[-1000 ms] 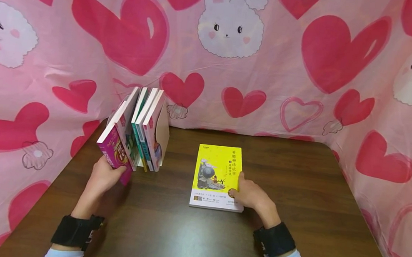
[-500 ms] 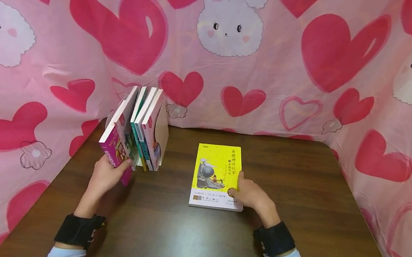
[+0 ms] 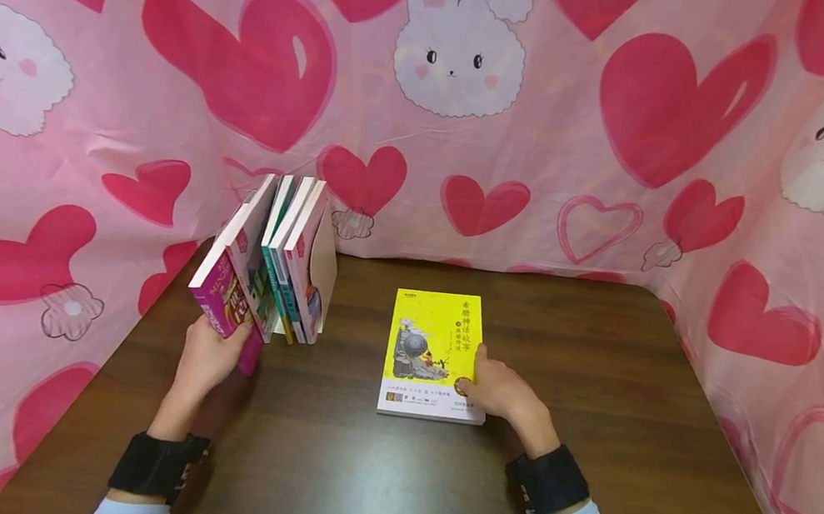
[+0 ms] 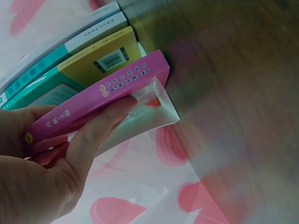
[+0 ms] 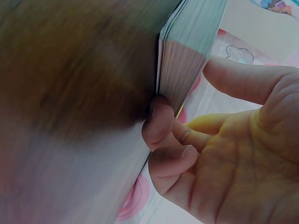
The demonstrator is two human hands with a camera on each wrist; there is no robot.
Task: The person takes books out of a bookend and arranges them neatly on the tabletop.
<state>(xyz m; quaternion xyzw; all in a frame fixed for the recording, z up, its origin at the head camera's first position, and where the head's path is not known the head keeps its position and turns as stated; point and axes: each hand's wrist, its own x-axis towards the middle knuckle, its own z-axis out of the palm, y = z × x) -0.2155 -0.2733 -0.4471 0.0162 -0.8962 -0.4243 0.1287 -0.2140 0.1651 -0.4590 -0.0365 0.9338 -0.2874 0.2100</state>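
My left hand grips the lower end of a magenta book, thumb on its cover. The book leans left, away from a row of upright books held by a pale bookend. In the left wrist view the fingers of my left hand wrap around the magenta book's spine. A yellow book lies flat at the table's middle. My right hand pinches its lower right edge. The right wrist view shows the fingers curled under the yellow book's page edge, with the thumb opposite.
The dark wooden table is enclosed on three sides by a pink cloth with hearts and rabbits. The book row stands at the back left corner. Bare tabletop lies to the right and in front of the yellow book.
The magenta book has tipped slightly further left, away from the row. The right hand and the yellow book have stayed put.
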